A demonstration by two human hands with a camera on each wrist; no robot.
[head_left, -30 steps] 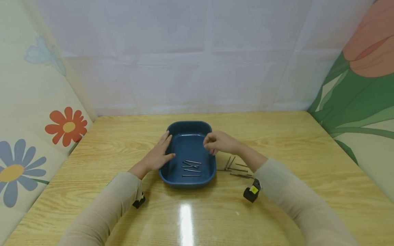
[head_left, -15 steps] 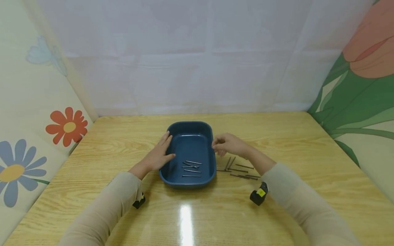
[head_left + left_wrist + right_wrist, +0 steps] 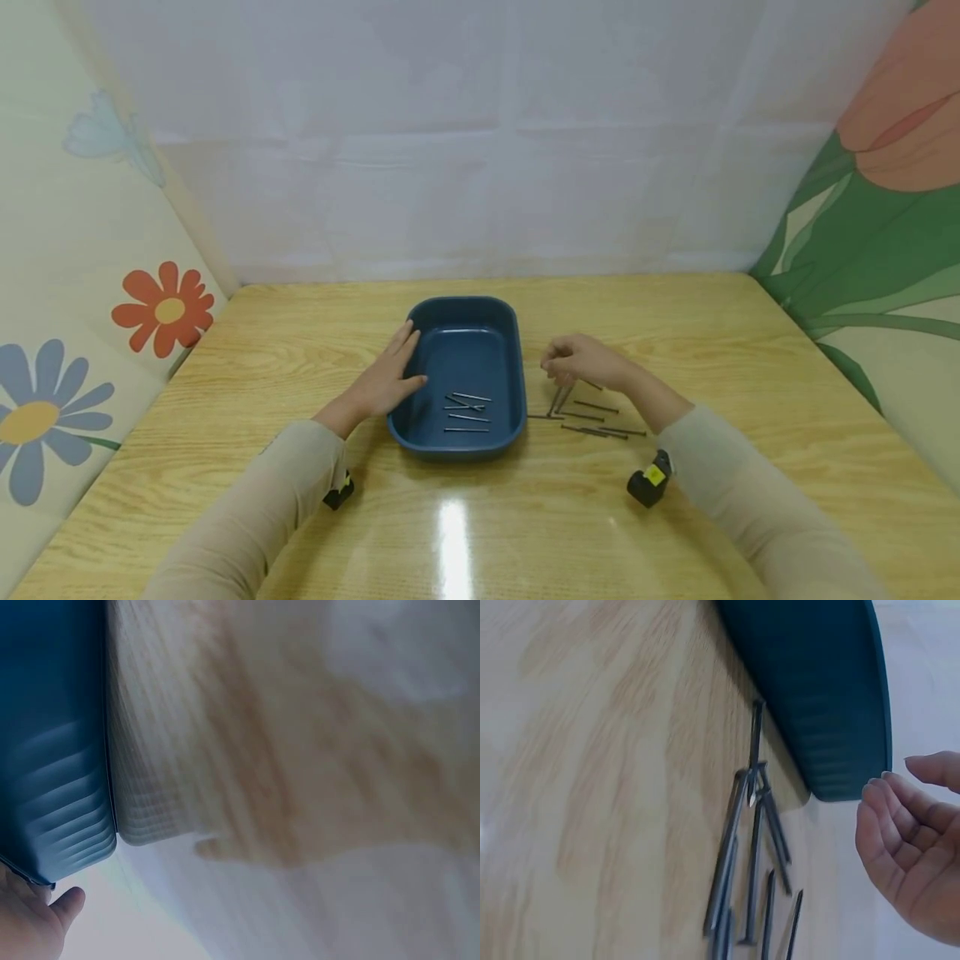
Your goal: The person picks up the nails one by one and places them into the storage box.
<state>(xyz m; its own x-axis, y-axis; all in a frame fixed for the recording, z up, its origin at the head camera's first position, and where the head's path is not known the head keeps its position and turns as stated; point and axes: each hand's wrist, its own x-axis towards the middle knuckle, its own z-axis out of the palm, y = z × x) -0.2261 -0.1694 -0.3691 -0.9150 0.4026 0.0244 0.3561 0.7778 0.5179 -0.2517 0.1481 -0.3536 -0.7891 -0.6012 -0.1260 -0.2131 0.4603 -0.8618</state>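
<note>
A dark blue rectangular tray point(image 3: 465, 450) stands on the wooden table, and several nails point(image 3: 467, 416) lie in its near half. My left hand point(image 3: 381, 379) rests with spread, extended fingers on the tray's left rim; the left wrist view catches only part of this hand point(image 3: 34, 919) at the corner. Right of the tray, my right hand point(image 3: 588, 362) hovers over the far end of a loose group of nails point(image 3: 592, 406) on the table. In the right wrist view its fingers point(image 3: 907, 840) are loosely bent, the thumb stands apart, and nothing is between them.
The wooden tabletop point(image 3: 525, 517) stretches around the tray. A white cloth backdrop point(image 3: 480, 167) rises at the table's far edge, with flower-patterned panels point(image 3: 90, 250) at the sides. A black wrist camera point(image 3: 648, 483) hangs below the right sleeve.
My right hand has moved right and slightly nearer, from over the tray's right rim to above the loose nails. My left hand, the tray and the nails in it look unmoved.
</note>
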